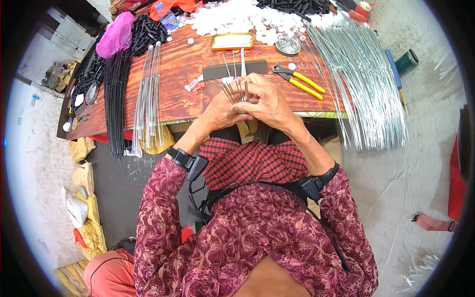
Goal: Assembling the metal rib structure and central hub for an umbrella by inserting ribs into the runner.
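Close together over the table's near edge, my left hand and my right hand are both closed around a small bunch of thin metal rods. The rods fan out upward from between my fingers; their lower ends are mostly hidden behind my hands. Just beyond them lies a flat dark grey bar. To the right of my right hand rest cutting pliers with yellow handles. Small red and clear plastic pieces lie left of my left hand.
A large pile of silvery rods overhangs the table at right. Black rods and clear-looking rods overhang at left. Farther back are an orange-rimmed tray, a round tin, white discs and black parts.
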Available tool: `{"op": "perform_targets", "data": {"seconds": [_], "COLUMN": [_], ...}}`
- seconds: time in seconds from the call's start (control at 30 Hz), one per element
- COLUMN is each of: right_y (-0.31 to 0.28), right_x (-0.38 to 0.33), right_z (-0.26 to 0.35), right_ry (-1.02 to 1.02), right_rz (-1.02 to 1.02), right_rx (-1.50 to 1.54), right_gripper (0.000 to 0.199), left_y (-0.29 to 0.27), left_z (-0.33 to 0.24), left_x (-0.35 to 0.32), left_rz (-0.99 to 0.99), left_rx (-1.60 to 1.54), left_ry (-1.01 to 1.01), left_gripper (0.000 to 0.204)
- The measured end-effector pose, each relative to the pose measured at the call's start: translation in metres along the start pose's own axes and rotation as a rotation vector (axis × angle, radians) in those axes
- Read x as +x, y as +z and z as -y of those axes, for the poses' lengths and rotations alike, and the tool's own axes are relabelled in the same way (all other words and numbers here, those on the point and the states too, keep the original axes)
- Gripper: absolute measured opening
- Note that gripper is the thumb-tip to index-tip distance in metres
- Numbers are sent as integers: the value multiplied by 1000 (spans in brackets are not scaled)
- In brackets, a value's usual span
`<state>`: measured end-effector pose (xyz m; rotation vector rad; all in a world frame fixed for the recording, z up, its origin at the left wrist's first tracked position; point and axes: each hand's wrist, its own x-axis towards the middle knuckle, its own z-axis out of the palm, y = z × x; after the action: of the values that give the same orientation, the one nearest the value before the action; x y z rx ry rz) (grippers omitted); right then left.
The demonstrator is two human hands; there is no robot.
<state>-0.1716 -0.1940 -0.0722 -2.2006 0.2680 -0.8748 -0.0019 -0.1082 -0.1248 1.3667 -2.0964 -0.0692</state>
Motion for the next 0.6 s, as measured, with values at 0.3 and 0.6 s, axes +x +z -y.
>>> {"op": "perform_targets", "data": {"seconds": [0.3, 0.6], "right_y": [11, 10], "right_x": [9, 8], "right_z": [-3, -3], "right_ry": [-146, -103], "right_rz": [-9, 21], "right_rx": [79, 33], "right_gripper": [21, 19], "left_y": [1, -87], "left_z": [12, -36], "left_x": [-11, 10], "left_rz": [60, -56], "left_rx": [3, -511], "left_ry": [-80, -299], "left_gripper": [84, 91]}}
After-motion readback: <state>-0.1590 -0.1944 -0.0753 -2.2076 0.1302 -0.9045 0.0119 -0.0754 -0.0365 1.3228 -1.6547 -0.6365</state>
